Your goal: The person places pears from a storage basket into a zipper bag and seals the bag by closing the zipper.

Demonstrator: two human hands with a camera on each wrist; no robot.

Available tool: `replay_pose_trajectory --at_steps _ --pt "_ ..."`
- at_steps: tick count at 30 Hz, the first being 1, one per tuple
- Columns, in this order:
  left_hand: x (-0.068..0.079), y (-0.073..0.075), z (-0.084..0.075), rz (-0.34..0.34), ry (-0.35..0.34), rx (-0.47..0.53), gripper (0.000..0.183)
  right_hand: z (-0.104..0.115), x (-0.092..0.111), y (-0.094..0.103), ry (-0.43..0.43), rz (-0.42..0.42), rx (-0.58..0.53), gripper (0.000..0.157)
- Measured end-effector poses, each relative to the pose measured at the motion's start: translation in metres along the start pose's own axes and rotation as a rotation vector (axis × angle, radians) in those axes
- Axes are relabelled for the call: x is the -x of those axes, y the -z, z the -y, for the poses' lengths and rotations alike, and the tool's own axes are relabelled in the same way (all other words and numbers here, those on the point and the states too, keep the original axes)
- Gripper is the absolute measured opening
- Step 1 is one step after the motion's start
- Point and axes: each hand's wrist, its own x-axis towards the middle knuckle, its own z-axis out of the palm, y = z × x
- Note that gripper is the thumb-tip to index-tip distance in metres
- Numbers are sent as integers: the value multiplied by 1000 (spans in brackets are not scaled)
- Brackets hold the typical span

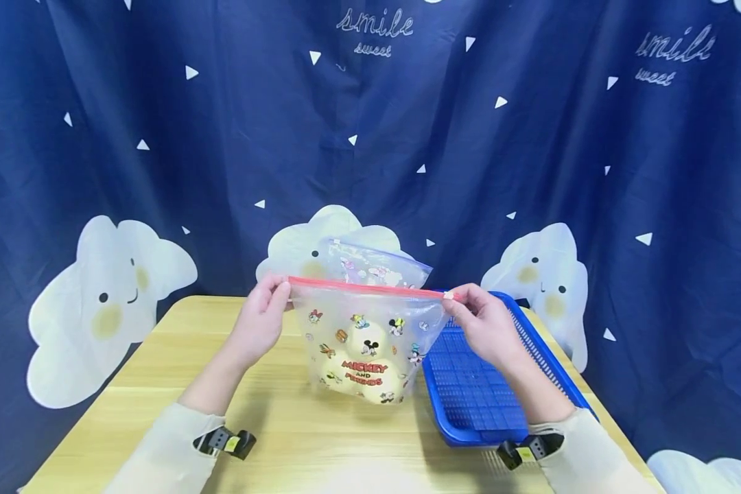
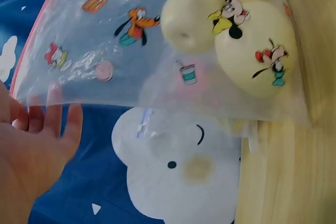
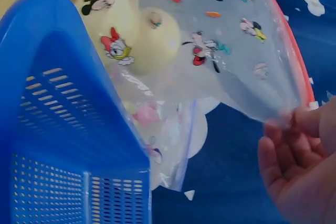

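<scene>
I see the zip bag standing mid-tabletop, just left of the blue tray, pale round fruits at its bottom. Its red seal strip runs left to right between my hands: left hand pinching the left end, right hand pinching the slider end.

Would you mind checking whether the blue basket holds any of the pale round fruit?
No, the blue basket shows only its bare mesh floor; the pale round fruit sits inside the printed zip bag.
</scene>
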Motion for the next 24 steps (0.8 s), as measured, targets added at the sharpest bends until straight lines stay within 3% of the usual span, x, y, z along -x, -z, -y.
replay_pose_trajectory --at_steps 5,8,12,16,21,24 --pt "13 1 13 111 30 76 25 -14 -1 -9 -28 104 -89 18" --pt "15 -1 21 133 34 136 29 -20 0 -12 -41 149 -172 20" --pt "13 -2 27 111 30 64 31 -24 0 -16 -70 201 -216 26" --pt "12 -2 25 58 77 -50 26 -25 -1 -19 -137 207 -173 22" --pt "11 9 16 -83 65 33 24 -21 -4 -14 -155 78 -182 18" --pt "13 16 14 -67 56 52 24 -22 -6 -10 -125 62 -175 20"
